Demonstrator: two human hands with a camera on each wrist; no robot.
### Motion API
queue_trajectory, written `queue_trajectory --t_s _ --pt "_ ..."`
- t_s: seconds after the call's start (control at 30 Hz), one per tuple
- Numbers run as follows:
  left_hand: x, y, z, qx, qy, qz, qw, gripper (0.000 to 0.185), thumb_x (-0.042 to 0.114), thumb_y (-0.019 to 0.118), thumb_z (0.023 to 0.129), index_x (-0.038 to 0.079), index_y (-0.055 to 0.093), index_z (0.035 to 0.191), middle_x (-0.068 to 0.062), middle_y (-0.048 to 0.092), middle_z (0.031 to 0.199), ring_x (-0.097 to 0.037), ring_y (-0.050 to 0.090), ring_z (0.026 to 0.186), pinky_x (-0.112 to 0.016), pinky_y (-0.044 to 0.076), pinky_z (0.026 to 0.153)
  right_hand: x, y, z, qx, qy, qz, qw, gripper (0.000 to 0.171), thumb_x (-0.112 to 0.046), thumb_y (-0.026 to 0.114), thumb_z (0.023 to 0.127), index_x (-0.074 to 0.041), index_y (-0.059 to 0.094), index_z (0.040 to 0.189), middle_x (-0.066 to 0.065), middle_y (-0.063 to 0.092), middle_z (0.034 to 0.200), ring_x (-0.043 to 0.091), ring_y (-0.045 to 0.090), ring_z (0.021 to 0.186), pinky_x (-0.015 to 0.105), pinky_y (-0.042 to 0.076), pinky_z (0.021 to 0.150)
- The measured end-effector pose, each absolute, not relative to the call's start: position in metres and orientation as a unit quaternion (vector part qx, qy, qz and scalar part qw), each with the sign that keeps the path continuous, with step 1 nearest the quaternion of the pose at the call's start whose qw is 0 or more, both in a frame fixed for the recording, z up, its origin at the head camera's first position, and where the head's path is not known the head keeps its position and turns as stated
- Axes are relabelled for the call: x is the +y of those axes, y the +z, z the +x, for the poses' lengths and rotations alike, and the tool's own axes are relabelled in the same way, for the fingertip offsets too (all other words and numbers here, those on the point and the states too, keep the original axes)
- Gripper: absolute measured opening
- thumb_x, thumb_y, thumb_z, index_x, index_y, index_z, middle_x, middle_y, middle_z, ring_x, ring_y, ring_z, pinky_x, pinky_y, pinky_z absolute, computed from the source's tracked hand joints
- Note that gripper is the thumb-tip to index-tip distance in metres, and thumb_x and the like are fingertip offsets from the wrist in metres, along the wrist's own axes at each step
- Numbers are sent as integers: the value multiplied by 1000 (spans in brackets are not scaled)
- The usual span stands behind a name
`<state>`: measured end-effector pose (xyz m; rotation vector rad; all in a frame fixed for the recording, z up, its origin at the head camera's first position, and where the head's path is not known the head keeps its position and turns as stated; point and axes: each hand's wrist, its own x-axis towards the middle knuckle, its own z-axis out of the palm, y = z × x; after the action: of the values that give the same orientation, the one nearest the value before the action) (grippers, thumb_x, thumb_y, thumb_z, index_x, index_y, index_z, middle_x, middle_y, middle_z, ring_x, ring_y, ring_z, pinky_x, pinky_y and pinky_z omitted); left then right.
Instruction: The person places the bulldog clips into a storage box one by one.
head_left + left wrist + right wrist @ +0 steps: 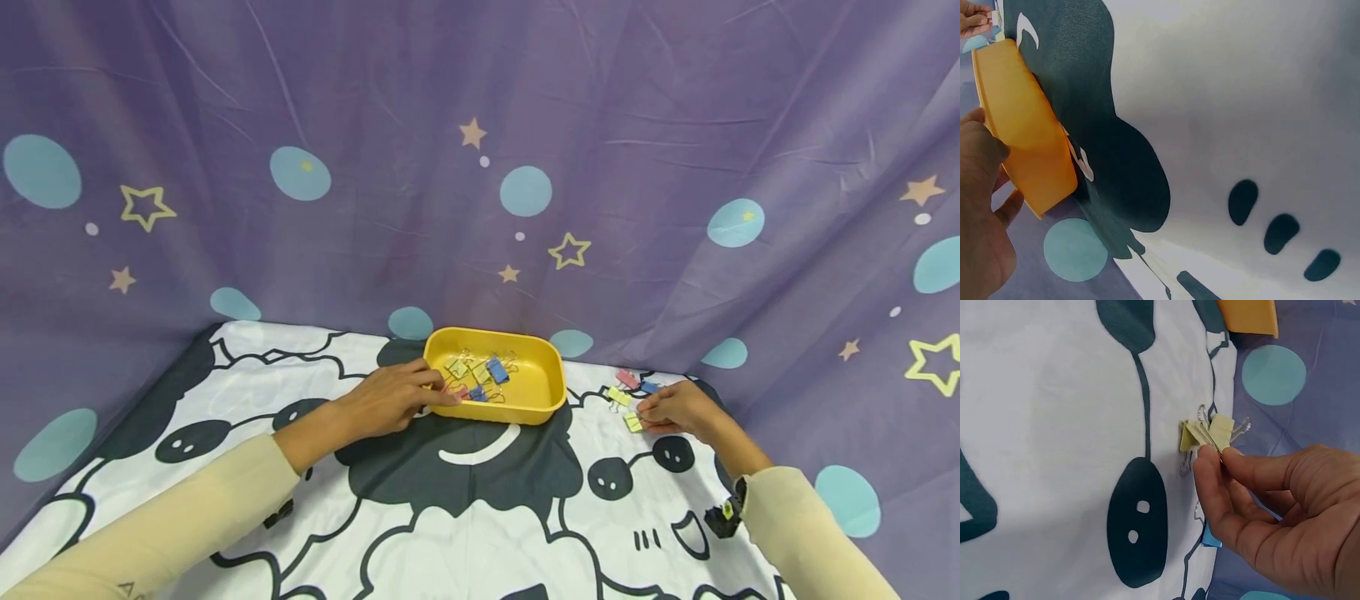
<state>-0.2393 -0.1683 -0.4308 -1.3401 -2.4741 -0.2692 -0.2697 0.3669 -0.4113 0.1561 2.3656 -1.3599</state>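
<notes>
**Right hand pinching a yellow clip, left hand steadying the tray**

Head view: you are resting your left hand (390, 400) against the near left rim of the yellow tray (551, 379), fingers curling over its edge, so that grip is closing on the tray. The tray is sitting toward the far edge of the counter (420, 517), near the middle, with several binder clips (480, 375) lying inside. Your right hand (678, 408) is working to the right of the tray, among loose clips (626, 385) scattered near the far right corner. The tray is lying to the left of that hand, apart from it, and your right hand is the nearer one to the loose clips.

Left wrist view: your left hand (982, 206) is wrapping the orange-yellow tray wall (1029, 144), thumb on the outside.

Right wrist view: your right hand (1272, 512) is pinching a pale yellow binder clip (1207, 434) between thumb and forefinger (1207, 469). The clip is lying just beyond the fingertips on the cloth, its wire handles pointing toward the purple backdrop (1310, 394). A blue clip (1211, 537) is peeking out under the fingers, and a tray corner (1247, 315) is showing at the top.
</notes>
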Motion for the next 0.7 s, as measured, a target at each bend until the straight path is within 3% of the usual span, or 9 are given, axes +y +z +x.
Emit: queue_trajectory --t_s 0.27,0.5,0.7 --pt "-168 -430 -239 -864 -96 -471 152 60 -10 73 94 31 83 136 5 73 115 -15 57 103 -30 53 79 373 -406 -275 758 -594 74 259 29 16 66 102 23 68 130 9 85 96 16 83 87 31 70 83" --pt "-168 -430 -238 -866 -96 -469 149 63 -11 73 93 32 82 138 6 73 116 -15 57 102 -28 52 78 372 -399 -278 718 -637 65 273 23 15 67 103 10 80 121 12 86 100 20 85 94 33 70 89" --pt "-168 -432 -240 -860 -97 -475 159 63 -12 74 92 31 83 137 5 73 115 -14 58 101 -29 54 79 364 -396 -282 706 -649 58 277 24 15 65 104 6 80 121 10 85 102 17 85 96 30 69 92"
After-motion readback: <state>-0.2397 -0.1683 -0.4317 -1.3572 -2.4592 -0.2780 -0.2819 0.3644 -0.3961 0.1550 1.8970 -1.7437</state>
